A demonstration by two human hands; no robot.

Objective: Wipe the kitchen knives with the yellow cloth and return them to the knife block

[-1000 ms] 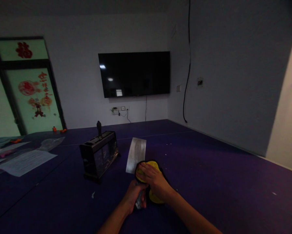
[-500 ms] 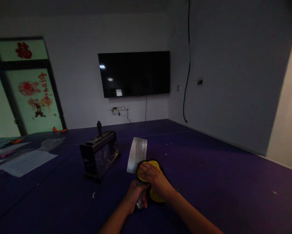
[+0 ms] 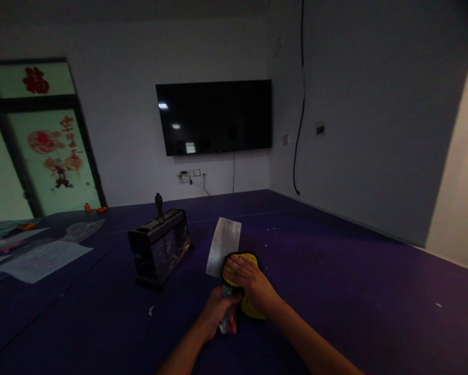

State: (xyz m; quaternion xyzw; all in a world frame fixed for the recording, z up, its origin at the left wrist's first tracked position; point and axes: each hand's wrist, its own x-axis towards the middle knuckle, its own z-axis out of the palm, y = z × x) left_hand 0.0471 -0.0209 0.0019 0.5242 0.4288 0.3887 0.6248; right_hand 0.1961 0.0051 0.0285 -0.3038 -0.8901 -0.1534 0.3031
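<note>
My left hand (image 3: 218, 311) is wrapped round the handle of a cleaver, whose broad grey blade (image 3: 225, 242) points away from me and tilts a little to the right. Pressed over the blade's near right part is a yellow cloth with a black edge (image 3: 251, 310). My right hand (image 3: 249, 278) lies on top of this cloth, fingers together and pointing left, and hides part of the blade. One end of the cloth hangs down beside the handle. To the left stands a black knife block with clear sides (image 3: 161, 247), a dark-handled knife (image 3: 159, 205) upright in its top.
Purple table (image 3: 335, 291) spreads beneath, with small white scraps on it. At far left lie printed paper (image 3: 46, 260), a clear plastic bag (image 3: 83, 229) and orange items (image 3: 101, 210). A television (image 3: 218, 117) hangs on the far wall; a black cable (image 3: 298, 146) dangles in the corner.
The blade has shifted slightly to the right and leans more that way. My right hand and the cloth have moved a little up and right with it.
</note>
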